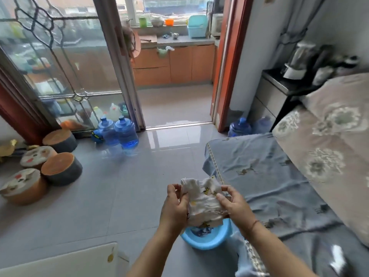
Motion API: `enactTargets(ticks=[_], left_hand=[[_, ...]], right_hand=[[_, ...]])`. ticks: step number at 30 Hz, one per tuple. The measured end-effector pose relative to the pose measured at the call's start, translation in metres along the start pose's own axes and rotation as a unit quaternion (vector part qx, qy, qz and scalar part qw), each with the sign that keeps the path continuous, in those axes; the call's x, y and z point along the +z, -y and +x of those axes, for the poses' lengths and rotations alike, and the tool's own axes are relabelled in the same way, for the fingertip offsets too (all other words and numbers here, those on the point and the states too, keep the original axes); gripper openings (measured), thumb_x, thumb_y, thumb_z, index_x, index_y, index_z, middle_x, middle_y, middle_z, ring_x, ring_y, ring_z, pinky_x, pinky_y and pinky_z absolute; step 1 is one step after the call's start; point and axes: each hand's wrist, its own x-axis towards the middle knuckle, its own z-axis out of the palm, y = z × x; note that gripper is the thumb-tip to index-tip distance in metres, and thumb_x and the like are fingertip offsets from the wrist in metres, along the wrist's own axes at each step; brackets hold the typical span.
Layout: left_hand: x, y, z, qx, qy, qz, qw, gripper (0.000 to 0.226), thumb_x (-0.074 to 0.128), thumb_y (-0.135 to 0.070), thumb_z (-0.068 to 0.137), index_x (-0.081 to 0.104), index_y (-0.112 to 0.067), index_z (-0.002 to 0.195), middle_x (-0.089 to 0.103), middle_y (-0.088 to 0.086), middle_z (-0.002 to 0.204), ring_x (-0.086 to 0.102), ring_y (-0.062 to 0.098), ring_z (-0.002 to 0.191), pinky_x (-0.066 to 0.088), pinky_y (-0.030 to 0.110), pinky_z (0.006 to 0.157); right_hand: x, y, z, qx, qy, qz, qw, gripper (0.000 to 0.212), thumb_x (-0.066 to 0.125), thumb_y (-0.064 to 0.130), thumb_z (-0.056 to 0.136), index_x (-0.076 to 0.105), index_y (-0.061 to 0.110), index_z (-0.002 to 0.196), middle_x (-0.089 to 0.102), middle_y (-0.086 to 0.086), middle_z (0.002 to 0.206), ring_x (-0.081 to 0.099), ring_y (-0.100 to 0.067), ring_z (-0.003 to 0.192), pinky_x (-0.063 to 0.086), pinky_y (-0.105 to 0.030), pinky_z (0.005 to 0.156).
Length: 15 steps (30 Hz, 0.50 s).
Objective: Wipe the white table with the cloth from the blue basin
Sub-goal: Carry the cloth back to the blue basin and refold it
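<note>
A crumpled white cloth (203,200) with small yellow and blue prints hangs in the air between both hands. My left hand (175,204) grips its left side, fingers curled into the fabric. My right hand (233,204) pinches its right edge. Directly below the cloth, a round blue basin (207,241) stands on the grey tiled floor next to the bed. The white table (60,260) shows only as a corner at the lower left, with a small yellow mark near its edge.
A bed with a blue sheet (269,176) and a floral cover fills the right. Blue water bottles (125,132) stand by the glass sliding door. Round stools (61,168) cluster at the left. An open doorway leads to a kitchen.
</note>
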Motion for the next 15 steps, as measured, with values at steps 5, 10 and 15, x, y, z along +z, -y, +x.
enactTargets(ticks=[5,10,15], left_hand=[[0.08,0.045,0.019,-0.037,0.062,0.034,0.997,0.017,0.054,-0.015,0.092,0.041,-0.024,0.088,0.059,-0.008,0.079,0.057,0.002,0.07,0.042,0.017,0.061],[0.144,0.105,0.035,-0.094,0.064,0.067,0.991,0.018,0.053,-0.016,0.093,0.037,-0.025,0.091,0.061,-0.006,0.083,0.06,0.01,0.076,0.043,0.023,0.065],[0.188,0.185,0.046,-0.146,0.065,0.138,0.977,0.035,0.044,-0.019,0.095,0.027,-0.034,0.121,0.054,-0.015,0.106,0.063,0.026,0.091,0.043,0.034,0.075]], right_hand=[[-0.062,-0.058,0.016,0.037,-0.054,-0.054,0.996,0.012,0.053,0.004,0.092,0.056,0.012,0.1,0.065,-0.009,0.08,0.058,-0.01,0.063,0.048,-0.028,0.06],[-0.097,-0.136,0.06,0.085,-0.044,-0.143,0.985,0.016,0.052,0.007,0.091,0.053,0.021,0.099,0.065,-0.013,0.089,0.059,-0.018,0.072,0.051,-0.032,0.066],[-0.108,-0.224,0.107,0.124,0.005,-0.214,0.969,0.019,0.05,0.009,0.091,0.048,0.027,0.096,0.066,-0.007,0.09,0.062,-0.025,0.082,0.051,-0.042,0.078]])
